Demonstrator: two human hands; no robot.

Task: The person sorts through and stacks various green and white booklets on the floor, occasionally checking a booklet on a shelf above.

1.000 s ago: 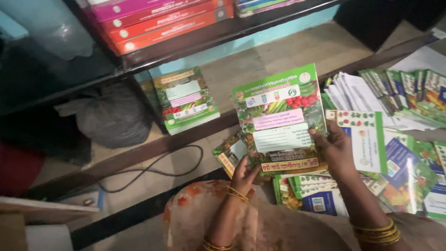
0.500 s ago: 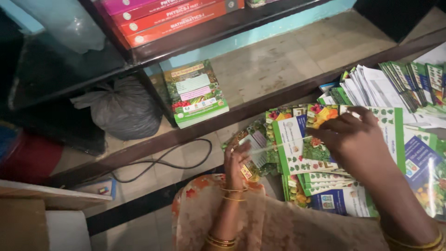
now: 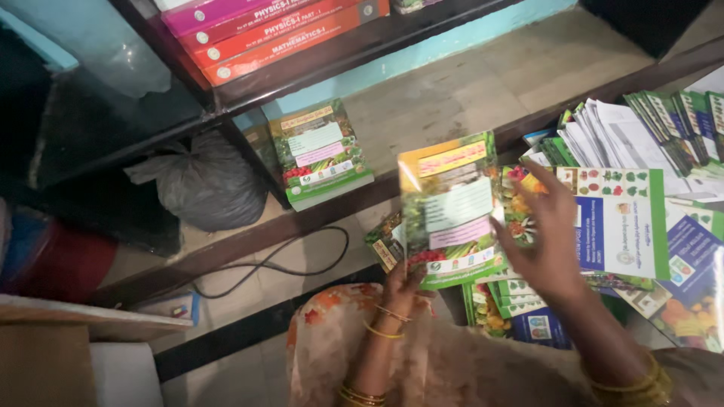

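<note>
While two hands (image 3: pixel 403 283) (image 3: pixel 547 241) hold one booklet (image 3: pixel 451 207), one stack (image 3: pixel 320 154) lies apart.

A thin booklet (image 3: pixel 451 209) with a glossy green and yellow cover stands near the middle of the frame, held upright with its front facing the camera. The cover carries a yellow band on top, pale label panels in the middle and pictures of vegetables along the bottom. The left hand (image 3: pixel 401 283) grips its lower edge from below; the right hand (image 3: pixel 544 240) touches its right edge. Its top leans slightly left.
</note>
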